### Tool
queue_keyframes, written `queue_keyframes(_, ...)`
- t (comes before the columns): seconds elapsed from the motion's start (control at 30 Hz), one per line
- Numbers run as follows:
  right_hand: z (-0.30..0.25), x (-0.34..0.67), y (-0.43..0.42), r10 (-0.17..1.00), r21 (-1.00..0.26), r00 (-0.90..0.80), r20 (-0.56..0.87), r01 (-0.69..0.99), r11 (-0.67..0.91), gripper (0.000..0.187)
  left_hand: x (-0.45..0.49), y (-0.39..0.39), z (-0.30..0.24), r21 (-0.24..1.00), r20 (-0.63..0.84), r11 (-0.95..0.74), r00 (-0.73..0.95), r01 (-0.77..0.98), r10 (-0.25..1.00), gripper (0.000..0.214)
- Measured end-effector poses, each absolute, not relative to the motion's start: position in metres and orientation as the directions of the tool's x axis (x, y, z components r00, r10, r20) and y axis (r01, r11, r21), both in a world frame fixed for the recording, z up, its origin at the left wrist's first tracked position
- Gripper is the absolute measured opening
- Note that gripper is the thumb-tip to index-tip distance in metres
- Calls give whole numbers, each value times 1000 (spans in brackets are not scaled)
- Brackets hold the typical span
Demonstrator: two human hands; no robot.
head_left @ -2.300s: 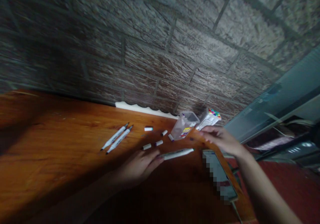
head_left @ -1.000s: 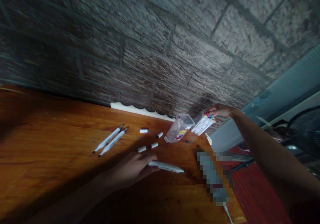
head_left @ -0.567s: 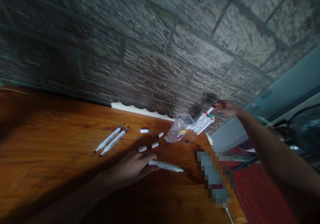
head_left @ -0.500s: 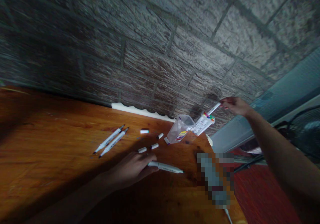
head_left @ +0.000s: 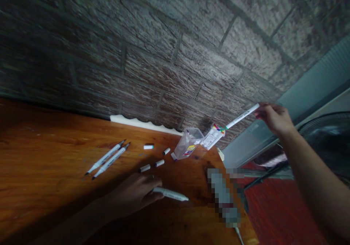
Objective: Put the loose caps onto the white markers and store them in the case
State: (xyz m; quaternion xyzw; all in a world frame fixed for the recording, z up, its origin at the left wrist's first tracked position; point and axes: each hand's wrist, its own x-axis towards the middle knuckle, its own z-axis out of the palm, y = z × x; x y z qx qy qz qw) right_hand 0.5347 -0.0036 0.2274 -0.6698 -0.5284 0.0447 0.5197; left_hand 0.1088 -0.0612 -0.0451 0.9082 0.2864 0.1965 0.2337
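Pinching a white marker (head_left: 242,116) in my right hand (head_left: 273,119), its lower end just beside the marker pack (head_left: 211,140), while my left hand (head_left: 131,195) grips another marker (head_left: 171,194) on the wooden tabletop (head_left: 41,146).

The right hand (head_left: 273,119) pinches a white marker (head_left: 242,116) just above a pack (head_left: 212,139), while the left hand (head_left: 132,195) grips a second marker (head_left: 171,194) on the wooden tabletop (head_left: 49,139)

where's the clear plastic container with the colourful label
The clear plastic container sits right of centre in the head view, at the back of the wooden table by the brick wall, just left of a white pack with coloured tops.
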Motion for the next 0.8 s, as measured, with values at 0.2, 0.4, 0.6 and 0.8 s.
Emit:
queue_keyframes(0.2, 166, 465, -36, 869, -821, 277, 410, 527, 220, 21, 114, -67, -42, 561, 326, -698, 655, 446, 681, 32)
queue_keyframes(0.4, 46, 362, -69, 950, -942, 42, 311, 143, 302, 25, 120, -81, -28, 784, 258, -518, 580, 342, 773, 47)
queue_keyframes(0.6, -2, 293, -71, 973, -973, 9, 229, -41, 229, 33, 124, -78, -26, 844, 261, -479, 597, 240, 759, 40)
queue_keyframes(0.8, 27, 314, -69, 886, -963, 393, 245, -10, 270, 49, 121, -83, -13, 990, -96, 138, 834, 24, 544, 56)
